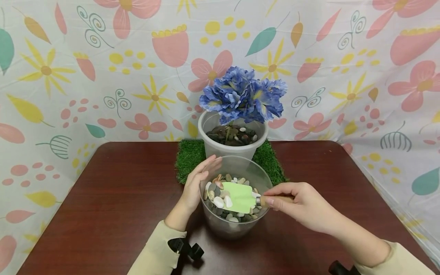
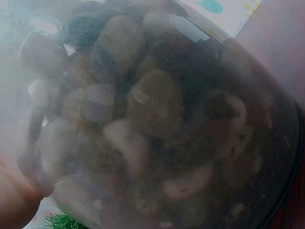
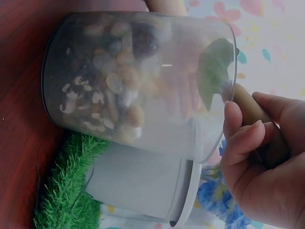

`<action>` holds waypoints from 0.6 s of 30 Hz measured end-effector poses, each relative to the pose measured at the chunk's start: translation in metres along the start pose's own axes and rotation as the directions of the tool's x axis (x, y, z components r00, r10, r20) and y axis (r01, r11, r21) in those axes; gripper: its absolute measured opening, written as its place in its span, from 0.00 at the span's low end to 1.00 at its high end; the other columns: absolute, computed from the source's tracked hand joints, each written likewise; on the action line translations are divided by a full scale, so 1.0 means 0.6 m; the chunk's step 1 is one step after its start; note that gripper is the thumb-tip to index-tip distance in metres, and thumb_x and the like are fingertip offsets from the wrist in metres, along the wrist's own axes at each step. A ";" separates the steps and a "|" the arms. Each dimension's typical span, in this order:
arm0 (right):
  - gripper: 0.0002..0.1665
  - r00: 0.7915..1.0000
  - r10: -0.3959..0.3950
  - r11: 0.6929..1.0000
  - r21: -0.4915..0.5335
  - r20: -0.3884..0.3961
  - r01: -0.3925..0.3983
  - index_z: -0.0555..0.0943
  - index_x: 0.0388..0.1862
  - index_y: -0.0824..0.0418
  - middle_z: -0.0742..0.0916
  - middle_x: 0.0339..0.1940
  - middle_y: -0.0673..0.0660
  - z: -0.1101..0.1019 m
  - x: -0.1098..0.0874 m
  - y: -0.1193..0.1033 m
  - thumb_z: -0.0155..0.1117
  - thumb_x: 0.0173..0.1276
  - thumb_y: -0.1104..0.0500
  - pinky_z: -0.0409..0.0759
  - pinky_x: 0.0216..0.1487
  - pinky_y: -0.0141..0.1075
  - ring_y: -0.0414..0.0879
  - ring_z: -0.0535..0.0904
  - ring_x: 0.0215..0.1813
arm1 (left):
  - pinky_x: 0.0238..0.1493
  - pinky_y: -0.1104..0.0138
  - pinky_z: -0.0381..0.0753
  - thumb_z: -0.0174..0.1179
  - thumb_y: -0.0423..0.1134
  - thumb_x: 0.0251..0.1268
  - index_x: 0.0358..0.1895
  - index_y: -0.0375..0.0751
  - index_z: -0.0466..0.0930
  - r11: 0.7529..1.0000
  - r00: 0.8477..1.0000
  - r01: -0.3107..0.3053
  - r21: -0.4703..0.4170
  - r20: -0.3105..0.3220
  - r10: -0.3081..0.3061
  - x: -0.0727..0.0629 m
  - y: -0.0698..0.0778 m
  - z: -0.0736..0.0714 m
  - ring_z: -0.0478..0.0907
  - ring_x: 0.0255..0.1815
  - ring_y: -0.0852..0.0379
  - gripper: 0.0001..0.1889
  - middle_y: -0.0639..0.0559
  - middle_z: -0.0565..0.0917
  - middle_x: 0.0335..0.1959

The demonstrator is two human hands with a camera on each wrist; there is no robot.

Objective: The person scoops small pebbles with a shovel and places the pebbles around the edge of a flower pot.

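Observation:
A clear plastic bucket [image 1: 220, 225], partly filled with mixed pebbles [image 1: 233, 219], stands on the table. My right hand [image 1: 300, 206] grips the wooden handle [image 3: 250, 105] of a small garden trowel with a light green blade [image 1: 240, 196]. The blade is inside the bucket over the pebbles, with several stones on its left end, and the handle crosses the right rim. My left hand [image 1: 194, 185] rests against the bucket's left side, fingers extended along the wall. In the left wrist view, pebbles [image 2: 155, 102] show blurred through the wall.
Right behind the bucket, a white flowerpot [image 1: 228, 151] holds blue artificial flowers [image 1: 242, 95] and some stones. It stands on a green turf mat [image 1: 190, 156]. The dark red-brown table [image 1: 113, 206] extends to both sides, and a floral-print cloth [image 1: 137, 76] hangs behind.

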State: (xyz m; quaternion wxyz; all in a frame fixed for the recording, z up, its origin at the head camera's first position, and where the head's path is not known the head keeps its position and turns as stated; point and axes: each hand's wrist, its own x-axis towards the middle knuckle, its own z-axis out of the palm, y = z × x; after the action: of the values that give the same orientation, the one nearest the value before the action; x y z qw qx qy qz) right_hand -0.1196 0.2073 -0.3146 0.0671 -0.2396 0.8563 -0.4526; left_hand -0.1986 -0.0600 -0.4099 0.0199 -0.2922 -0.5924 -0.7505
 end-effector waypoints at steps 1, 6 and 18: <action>0.10 1.000 0.000 1.000 0.001 -0.012 0.000 0.85 0.43 0.55 0.88 0.34 0.49 0.001 -0.001 0.001 0.61 0.66 0.57 0.84 0.34 0.34 0.37 0.84 0.34 | 0.72 0.46 0.54 0.33 0.35 0.68 0.69 0.22 0.53 1.000 1.000 -0.001 0.001 -0.001 0.001 0.000 0.000 0.000 0.62 0.67 0.31 0.29 0.25 0.64 0.66; 0.09 0.996 -0.038 0.999 -0.004 -0.086 0.038 0.85 0.42 0.56 0.88 0.34 0.48 0.009 -0.004 0.008 0.61 0.65 0.60 0.84 0.34 0.33 0.36 0.84 0.34 | 0.72 0.49 0.57 0.34 0.35 0.68 0.69 0.22 0.53 1.000 1.000 -0.005 0.001 -0.002 0.005 0.000 -0.001 0.000 0.63 0.67 0.34 0.29 0.26 0.64 0.66; 0.10 0.981 -0.094 0.994 0.046 -0.168 0.103 0.84 0.43 0.63 0.89 0.35 0.49 0.021 -0.007 0.026 0.61 0.64 0.66 0.84 0.35 0.32 0.35 0.85 0.36 | 0.69 0.69 0.63 0.33 0.35 0.68 0.70 0.25 0.55 1.000 1.000 0.012 0.008 -0.010 -0.012 -0.002 0.002 0.001 0.64 0.68 0.39 0.28 0.27 0.65 0.66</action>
State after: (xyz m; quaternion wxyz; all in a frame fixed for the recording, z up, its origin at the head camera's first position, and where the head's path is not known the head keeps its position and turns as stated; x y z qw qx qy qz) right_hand -0.1171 0.2075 -0.3347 -0.0202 -0.2414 0.8332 -0.4970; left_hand -0.1972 -0.0603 -0.4093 0.0196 -0.2848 -0.5971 -0.7496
